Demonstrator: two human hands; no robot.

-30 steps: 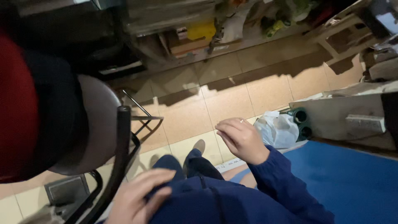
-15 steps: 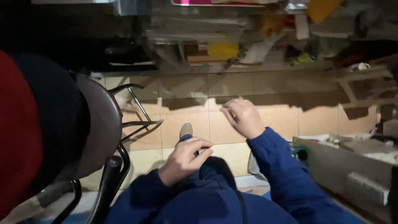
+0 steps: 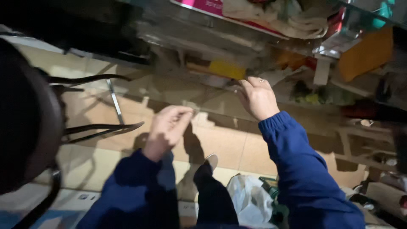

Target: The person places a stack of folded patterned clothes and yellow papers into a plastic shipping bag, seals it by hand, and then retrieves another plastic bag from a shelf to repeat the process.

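Note:
My left hand (image 3: 167, 127) is raised over the tiled floor (image 3: 220, 140), fingers loosely curled with nothing in it. My right hand (image 3: 256, 97) reaches forward toward a low cluttered shelf (image 3: 237, 46), fingers curled and empty, a ring on one finger. It is close to a yellow object (image 3: 227, 68) on the shelf. Both arms wear dark blue sleeves. My leg and shoe (image 3: 210, 163) show below between the arms.
A round dark stool (image 3: 38, 127) with a metal wire frame stands at the left. A white plastic bag (image 3: 250, 199) and a green object lie on the floor near my foot. Mixed items and cloth fill the shelf and the right side.
Both hands have lifted and moved forward; the left left my lap and the right went toward the shelf. The view tilted up, and the stool shifted left.

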